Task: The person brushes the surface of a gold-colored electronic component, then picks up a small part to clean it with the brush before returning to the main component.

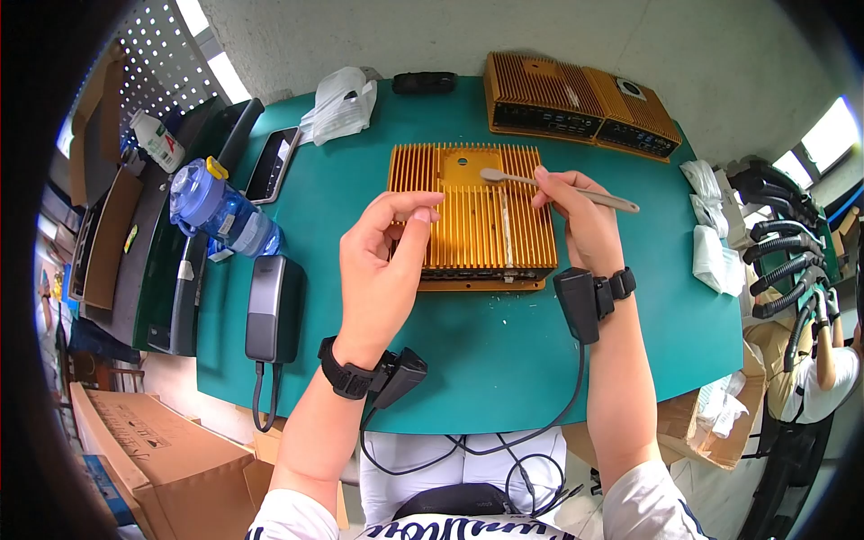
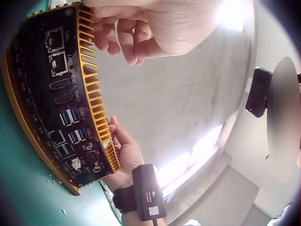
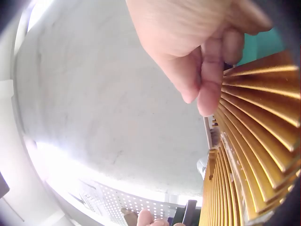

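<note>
A gold finned metal box (image 1: 468, 225) lies on the green table, its black port panel (image 2: 59, 99) towards the person. My right hand (image 1: 589, 225) pinches a small brush (image 1: 598, 196) by its beige handle; the brush head is over the fins near the box's flat square patch. In the right wrist view, the right hand (image 3: 193, 42) is close beside the fins and mostly hides the brush. The left hand (image 1: 387, 261) is over the box's left part, thumb and forefinger close together, other fingers loosely bent, with nothing visible in it. A whitish streak runs along the fins at the right.
Two more gold finned boxes (image 1: 544, 99) stand at the back right. On the left are a blue bottle (image 1: 220, 209), a phone (image 1: 273, 166) and a grey-black device (image 1: 274, 310). White plastic bags (image 1: 340, 106) lie at the back and right edge. Cables hang from both wrist cameras.
</note>
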The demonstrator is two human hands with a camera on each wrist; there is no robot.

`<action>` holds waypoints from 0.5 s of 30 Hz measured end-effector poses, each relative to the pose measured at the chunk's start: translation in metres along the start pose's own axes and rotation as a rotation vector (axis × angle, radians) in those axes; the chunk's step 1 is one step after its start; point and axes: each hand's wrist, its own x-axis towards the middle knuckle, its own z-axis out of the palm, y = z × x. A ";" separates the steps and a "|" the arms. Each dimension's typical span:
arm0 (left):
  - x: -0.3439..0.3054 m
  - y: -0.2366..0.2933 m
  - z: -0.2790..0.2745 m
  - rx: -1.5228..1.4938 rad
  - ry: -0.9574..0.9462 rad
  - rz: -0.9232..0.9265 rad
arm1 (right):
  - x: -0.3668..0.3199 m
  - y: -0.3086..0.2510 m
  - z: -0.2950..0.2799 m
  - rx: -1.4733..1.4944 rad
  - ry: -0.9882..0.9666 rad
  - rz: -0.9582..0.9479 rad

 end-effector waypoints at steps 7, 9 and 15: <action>0.001 -0.001 0.002 -0.016 0.023 0.035 | 0.002 0.002 -0.004 0.000 0.008 0.030; 0.001 -0.001 0.003 -0.016 0.023 0.046 | 0.001 0.002 -0.005 0.007 0.013 0.044; 0.001 -0.001 0.002 -0.016 0.021 0.051 | 0.004 0.005 -0.006 0.020 0.018 0.055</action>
